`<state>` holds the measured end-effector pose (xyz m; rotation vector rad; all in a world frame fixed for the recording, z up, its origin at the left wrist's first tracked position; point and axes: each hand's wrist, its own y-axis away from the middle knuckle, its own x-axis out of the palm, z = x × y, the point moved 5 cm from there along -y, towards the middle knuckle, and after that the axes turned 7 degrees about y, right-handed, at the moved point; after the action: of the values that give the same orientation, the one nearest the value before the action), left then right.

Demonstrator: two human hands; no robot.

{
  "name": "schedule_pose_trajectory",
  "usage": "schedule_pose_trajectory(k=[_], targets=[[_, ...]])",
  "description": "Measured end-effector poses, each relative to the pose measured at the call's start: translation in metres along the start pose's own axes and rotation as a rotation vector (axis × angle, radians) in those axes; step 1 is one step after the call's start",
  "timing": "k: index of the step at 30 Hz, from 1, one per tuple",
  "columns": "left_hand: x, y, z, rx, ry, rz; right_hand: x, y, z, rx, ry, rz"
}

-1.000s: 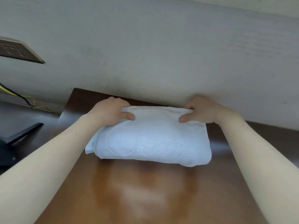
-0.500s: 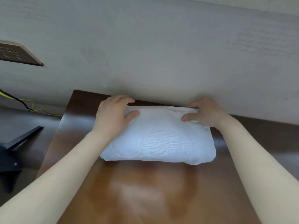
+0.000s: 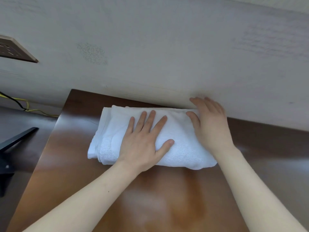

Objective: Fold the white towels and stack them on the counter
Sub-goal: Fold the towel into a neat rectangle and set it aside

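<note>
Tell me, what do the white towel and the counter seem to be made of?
White towel: probably cotton terry, matte, with a fine looped pile and a flatter woven band near its left end. Counter: looks like brown wood or wood veneer with a glossy finish; it reflects light in pale patches.

No legible text or labels.

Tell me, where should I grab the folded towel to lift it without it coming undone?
Probably by both short ends, one hand from each side, fingers underneath and thumbs on top. The towel is a thick folded bundle with loose layered edges at its left end, so one-sided lifting would likely let it open. The wall blocks its far side.
</note>
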<state>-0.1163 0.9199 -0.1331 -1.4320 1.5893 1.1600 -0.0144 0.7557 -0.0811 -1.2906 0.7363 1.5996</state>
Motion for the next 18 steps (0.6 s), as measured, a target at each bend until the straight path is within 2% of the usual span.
schedule_pose_trajectory(k=[2,4,6,8,14,18], targets=[[0.000,-0.002,0.000,-0.004,0.010,0.003,-0.003,0.017,0.019,-0.034,-0.020,-0.081],[0.001,-0.004,0.002,-0.010,0.014,0.001,0.009,0.030,0.034,-0.008,-0.047,0.045],[0.001,-0.006,0.002,-0.016,0.007,-0.001,0.026,0.040,0.039,-0.015,0.067,0.200],[0.001,-0.008,0.004,-0.024,0.001,-0.006,0.038,0.043,0.036,-0.040,0.188,0.265],[0.003,-0.009,0.010,-0.048,-0.002,-0.010,0.049,0.039,0.026,-0.025,0.229,0.302],[-0.002,0.007,0.035,-0.096,-0.009,-0.072,0.050,0.043,0.024,-0.031,0.218,0.301]])
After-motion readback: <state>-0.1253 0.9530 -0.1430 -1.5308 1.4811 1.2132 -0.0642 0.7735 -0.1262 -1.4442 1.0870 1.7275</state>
